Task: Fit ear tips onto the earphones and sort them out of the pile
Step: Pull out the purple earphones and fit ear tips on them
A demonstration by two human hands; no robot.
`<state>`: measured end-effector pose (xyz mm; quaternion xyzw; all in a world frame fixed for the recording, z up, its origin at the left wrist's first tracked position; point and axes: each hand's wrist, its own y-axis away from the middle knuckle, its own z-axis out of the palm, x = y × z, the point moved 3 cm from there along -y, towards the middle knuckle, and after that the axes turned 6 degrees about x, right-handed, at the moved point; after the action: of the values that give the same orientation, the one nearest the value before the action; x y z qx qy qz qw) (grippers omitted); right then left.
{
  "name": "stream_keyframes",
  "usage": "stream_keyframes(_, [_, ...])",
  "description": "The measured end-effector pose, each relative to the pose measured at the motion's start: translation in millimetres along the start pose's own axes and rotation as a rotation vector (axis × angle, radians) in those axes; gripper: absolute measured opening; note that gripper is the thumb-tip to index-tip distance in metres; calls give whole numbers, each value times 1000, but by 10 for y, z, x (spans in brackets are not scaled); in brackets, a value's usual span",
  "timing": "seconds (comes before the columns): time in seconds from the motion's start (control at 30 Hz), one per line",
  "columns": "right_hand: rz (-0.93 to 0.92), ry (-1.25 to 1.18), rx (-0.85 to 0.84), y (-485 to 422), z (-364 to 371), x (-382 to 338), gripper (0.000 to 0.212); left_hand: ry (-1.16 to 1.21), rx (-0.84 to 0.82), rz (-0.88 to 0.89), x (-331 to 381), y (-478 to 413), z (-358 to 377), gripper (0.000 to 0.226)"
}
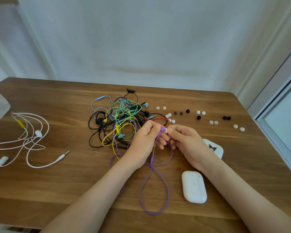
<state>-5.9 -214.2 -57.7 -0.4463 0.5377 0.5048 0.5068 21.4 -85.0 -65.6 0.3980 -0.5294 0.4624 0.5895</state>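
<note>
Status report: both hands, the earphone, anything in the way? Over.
Left hand grip on purple earbud. Right hand pinching white ear tip against it. Purple cable partly threaded through tangled pile.

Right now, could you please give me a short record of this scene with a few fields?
left hand: holds the purple earbud
right hand: pinches a white ear tip against that earbud
purple cable: loops on the table toward the person
pile: tangled black, green, yellow, blue and red earphones beyond the hands
loose ear tips: white and black, scattered right of the pile
white earphones: lying apart, far left
white case: closed, beside the right forearm
</note>
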Motion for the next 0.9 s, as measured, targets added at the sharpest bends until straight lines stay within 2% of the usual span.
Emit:
stream_keyframes(0.43, [10, -37, -29, -32, -57, 28, 21, -213, 16, 28, -51, 0, -26, 19])
stream_keyframes(0.9, [-54, -23, -32, -28, -27, 63, 10, -278, -7, 51, -68, -28, -22, 21])
